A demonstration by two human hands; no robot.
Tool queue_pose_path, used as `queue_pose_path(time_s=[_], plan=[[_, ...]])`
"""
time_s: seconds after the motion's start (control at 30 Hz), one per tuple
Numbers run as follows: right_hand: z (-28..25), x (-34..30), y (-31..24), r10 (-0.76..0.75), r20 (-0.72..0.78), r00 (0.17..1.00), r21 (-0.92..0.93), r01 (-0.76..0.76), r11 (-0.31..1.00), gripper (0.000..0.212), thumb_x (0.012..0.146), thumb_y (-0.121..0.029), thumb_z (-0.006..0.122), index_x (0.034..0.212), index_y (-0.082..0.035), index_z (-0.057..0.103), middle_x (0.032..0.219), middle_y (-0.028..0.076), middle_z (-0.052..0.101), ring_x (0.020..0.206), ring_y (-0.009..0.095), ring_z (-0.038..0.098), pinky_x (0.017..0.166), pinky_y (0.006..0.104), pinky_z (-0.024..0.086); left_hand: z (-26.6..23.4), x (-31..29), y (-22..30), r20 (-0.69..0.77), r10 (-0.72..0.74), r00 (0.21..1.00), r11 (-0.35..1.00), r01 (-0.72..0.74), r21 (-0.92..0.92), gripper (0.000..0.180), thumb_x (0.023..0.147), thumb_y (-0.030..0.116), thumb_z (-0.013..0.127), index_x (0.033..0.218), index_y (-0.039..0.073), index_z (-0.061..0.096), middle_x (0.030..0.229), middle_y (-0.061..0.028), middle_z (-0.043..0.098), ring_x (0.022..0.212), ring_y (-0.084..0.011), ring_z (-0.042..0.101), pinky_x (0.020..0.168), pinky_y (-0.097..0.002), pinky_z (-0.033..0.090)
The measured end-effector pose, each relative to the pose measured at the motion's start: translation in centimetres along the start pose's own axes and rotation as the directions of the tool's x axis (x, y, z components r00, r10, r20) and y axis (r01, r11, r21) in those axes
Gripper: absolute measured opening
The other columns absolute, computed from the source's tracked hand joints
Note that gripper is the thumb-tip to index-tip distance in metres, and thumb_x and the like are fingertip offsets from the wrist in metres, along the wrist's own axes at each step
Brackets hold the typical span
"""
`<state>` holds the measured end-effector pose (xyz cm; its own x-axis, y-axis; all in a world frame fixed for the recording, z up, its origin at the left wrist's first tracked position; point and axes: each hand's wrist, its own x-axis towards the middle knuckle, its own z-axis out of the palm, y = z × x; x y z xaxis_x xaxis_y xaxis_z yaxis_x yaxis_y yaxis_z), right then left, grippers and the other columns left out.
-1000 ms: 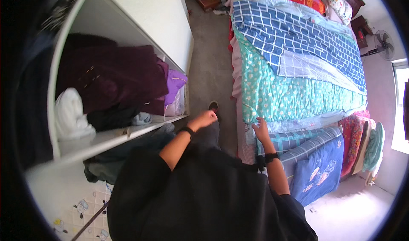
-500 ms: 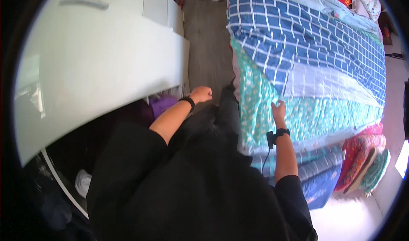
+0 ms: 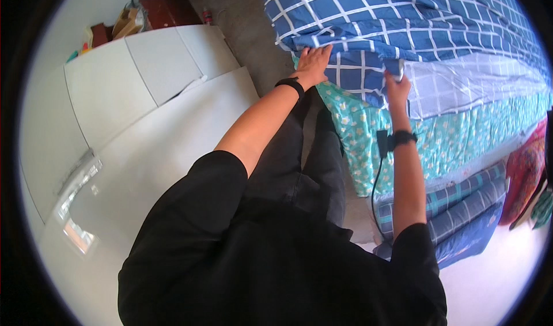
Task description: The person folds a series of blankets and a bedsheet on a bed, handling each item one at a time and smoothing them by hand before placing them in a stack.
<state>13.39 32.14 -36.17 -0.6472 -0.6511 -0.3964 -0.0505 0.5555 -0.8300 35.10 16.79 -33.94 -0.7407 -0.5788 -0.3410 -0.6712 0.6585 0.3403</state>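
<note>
A blue quilt with white grid lines (image 3: 357, 23) covers the far part of the bed, its pale underside (image 3: 455, 87) turned up along the near edge. My left hand (image 3: 313, 65) lies on the quilt's left corner, fingers stretched over the cloth. To the right, my right hand (image 3: 397, 89) is closed on the quilt's edge, and a bit of blue cloth stands up above the fingers. Beneath the quilt shows a teal flowered sheet (image 3: 368, 147). A black band with a small box and cable (image 3: 382, 144) sits at my right wrist.
White glossy cabinets (image 3: 173, 136) stand close on my left. A grey floor strip (image 3: 253, 43) runs between them and the bed. Folded plaid bedding (image 3: 461, 210) and a red patterned bundle (image 3: 524, 176) lie beyond the bed's near right side.
I have moved forward along the bed. My left hand has come across from beside the cabinet onto the quilt corner. My right hand has taken hold of the quilt's edge.
</note>
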Motion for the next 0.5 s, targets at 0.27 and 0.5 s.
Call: queue_pose_path(time_s=[0.27,0.5], plan=[[-0.9,-26.6,5.1,0.344,0.292,0.893,-0.138,-0.316,0.939,0.016,0.068,-0.012,0.066,0.080,-0.002,0.063,0.067,0.007,0.061,0.065,0.013,0.056,0.061,0.0296,0.045,2.3,-5.1,-2.7,0.482,0.263,0.836,0.963,-0.201,-0.177,0.018,0.074,0.002,0.047,0.089,0.007,0.056,0.086,-0.0198,0.059,0.084,-0.0379,0.058,0.072,-0.0446,0.046],[3.5,-31.2,7.6,0.469,0.135,0.873,-0.664,-0.272,0.697,0.017,0.069,-0.023,0.062,0.078,-0.009,0.063,0.070,0.015,0.061,0.069,0.032,0.061,0.061,0.0408,0.047,1.7,-9.1,-1.3,0.717,0.431,0.548,0.822,-0.566,-0.061,0.037,0.069,0.004,0.055,0.106,0.004,0.051,0.087,-0.0134,0.062,0.087,-0.0325,0.059,0.079,-0.0434,0.043]])
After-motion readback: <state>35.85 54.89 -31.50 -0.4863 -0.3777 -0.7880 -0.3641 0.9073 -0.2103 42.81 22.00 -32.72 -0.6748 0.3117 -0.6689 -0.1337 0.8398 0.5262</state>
